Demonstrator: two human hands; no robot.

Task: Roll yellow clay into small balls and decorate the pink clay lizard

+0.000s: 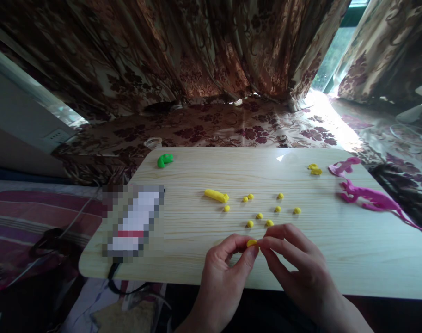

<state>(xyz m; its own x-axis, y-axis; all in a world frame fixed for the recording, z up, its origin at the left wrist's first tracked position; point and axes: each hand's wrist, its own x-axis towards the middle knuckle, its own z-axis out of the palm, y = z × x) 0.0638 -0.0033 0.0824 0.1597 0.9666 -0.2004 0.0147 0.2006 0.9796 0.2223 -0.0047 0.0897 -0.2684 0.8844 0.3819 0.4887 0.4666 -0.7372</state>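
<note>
Both hands meet over the near edge of the pale wooden board (pixel 197 259). The left hand (pixel 224 273) and right hand (pixel 297 268) each pinch one small lump of yellow modelling clay (pixel 251 243) between thumb and fingertips. Light, even pressure would suit it, I'd judge. Tiny yellow clay balls (pixel 262 216) lie just beyond, a yellow clay roll (pixel 216 195) further left.

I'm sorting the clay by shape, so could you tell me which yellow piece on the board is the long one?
The yellow roll, left of the small yellow balls; it alone is elongated.
</note>
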